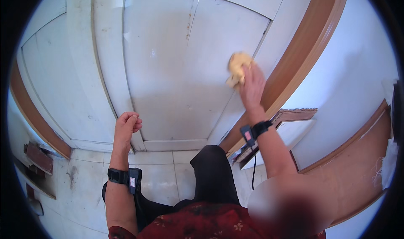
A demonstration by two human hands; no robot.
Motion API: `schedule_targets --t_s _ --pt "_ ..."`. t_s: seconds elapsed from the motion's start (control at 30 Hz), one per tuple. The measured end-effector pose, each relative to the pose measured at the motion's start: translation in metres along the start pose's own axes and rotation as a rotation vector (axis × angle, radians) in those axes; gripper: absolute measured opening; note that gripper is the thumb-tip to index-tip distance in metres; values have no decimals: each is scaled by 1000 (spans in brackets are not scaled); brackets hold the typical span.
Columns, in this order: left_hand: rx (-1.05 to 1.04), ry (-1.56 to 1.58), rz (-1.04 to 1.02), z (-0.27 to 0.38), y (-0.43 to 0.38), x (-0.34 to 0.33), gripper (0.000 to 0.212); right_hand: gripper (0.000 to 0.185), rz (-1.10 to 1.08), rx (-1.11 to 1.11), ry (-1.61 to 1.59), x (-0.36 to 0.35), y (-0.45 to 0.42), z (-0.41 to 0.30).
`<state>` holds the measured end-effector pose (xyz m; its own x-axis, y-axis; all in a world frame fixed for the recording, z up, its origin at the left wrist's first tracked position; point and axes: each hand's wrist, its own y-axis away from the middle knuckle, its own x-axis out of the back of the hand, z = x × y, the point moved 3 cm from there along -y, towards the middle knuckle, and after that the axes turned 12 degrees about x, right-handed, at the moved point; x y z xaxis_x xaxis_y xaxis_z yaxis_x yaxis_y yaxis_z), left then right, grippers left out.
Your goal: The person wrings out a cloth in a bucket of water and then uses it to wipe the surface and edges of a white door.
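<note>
My right hand presses a bunched yellow cloth against the white panelled door, by the right edge of its recessed panel. The fingers lie over the cloth's lower right part and are slightly blurred. My left hand is curled, its thumb against the fingers, in front of the door's lower left stile. Nothing shows in it. Brownish streaks and a crack line run down the upper part of the panel, and grey smudges mark its lower half.
A brown wooden door frame rises at right beside a white wall. Framed boards lean below it, near a brown wooden panel. Wooden pieces lie at left on the tiled floor. A black cable hangs from my right wrist.
</note>
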<state>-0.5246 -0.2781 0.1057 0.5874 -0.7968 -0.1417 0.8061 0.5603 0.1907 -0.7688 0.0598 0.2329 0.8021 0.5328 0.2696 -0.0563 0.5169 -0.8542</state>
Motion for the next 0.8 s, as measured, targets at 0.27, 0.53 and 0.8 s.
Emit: schedule_targets --t_s 0.27,0.53,0.8 --pt "12 8 5 0 -5 -9 18 41 -145 -136 -404 13 65 -11" --pt "23 -8 24 -7 -10 -3 19 45 483 -161 -106 70 -162 115" --pt "22 -90 -43 -8 -12 -14 18 37 434 -372 -154 35 -156 143"
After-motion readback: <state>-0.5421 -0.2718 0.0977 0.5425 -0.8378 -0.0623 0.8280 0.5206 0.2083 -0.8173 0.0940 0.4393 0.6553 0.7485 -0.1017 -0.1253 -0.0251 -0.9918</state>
